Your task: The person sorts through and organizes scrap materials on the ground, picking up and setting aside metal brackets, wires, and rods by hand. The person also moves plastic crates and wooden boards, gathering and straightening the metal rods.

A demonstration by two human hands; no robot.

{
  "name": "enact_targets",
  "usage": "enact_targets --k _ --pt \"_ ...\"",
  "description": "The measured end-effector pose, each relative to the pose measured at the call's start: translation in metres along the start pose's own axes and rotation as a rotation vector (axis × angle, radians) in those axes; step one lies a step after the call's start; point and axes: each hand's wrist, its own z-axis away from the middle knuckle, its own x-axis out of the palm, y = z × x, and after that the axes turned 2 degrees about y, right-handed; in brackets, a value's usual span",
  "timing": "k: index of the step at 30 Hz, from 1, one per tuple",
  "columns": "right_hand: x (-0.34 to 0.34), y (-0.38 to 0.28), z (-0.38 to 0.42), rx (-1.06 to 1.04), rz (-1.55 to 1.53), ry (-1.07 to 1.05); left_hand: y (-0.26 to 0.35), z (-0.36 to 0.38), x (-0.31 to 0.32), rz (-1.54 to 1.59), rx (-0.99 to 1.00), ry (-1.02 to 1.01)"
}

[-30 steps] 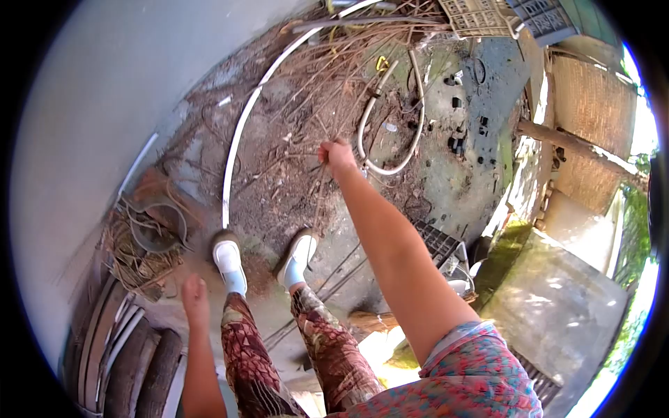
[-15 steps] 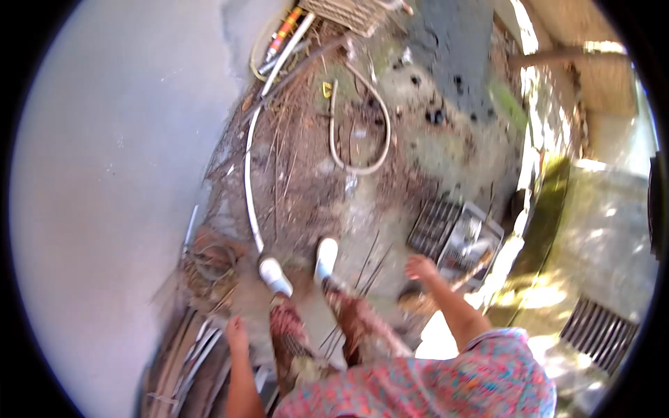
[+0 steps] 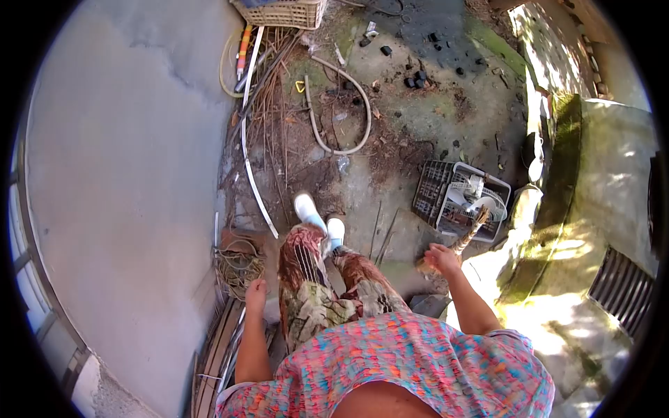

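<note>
My left hand (image 3: 256, 292) hangs low beside my leg, fingers closed together and nothing visible in them. It appears above a coil of tan rope or hose (image 3: 238, 268) by the wall, apart from it as far as I can tell. Out to the right, my right hand (image 3: 442, 259) is held loosely open with bent fingers. Behind it in view lies a rough stick (image 3: 472, 230), partly hidden by the hand; no grip on it shows. Beyond stands a grey plastic crate (image 3: 456, 167) holding white racks or dishes (image 3: 481, 198).
A pale hose (image 3: 368, 111) curves on the dirty ground ahead. A long white strip (image 3: 249, 164) and dry twigs (image 3: 275, 132) lie along the wall (image 3: 139, 174). A beige basket (image 3: 286, 14) stands far ahead. Boards (image 3: 216, 348) lean at lower left; a mossy ledge (image 3: 557, 181) runs right.
My feet have stepped, the other foot now leading. The view has shifted, with the crate and rope coil changing place in it. Both hands sit higher in view; the right now overlaps the stick.
</note>
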Motion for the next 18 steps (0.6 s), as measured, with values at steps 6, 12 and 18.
enact_targets --k 6,12,18 --pt "0.111 -0.221 0.040 -0.295 -0.156 -0.381 0.075 -0.010 0.000 -0.248 0.023 -0.086" --pt "0.239 -0.538 0.068 -0.671 -0.168 -0.586 0.081 -0.090 0.002 -0.325 -0.081 -0.192" --pt "0.350 -0.759 0.023 -0.695 -0.122 -0.294 0.316 -0.077 -0.018 0.277 -0.145 -0.041"
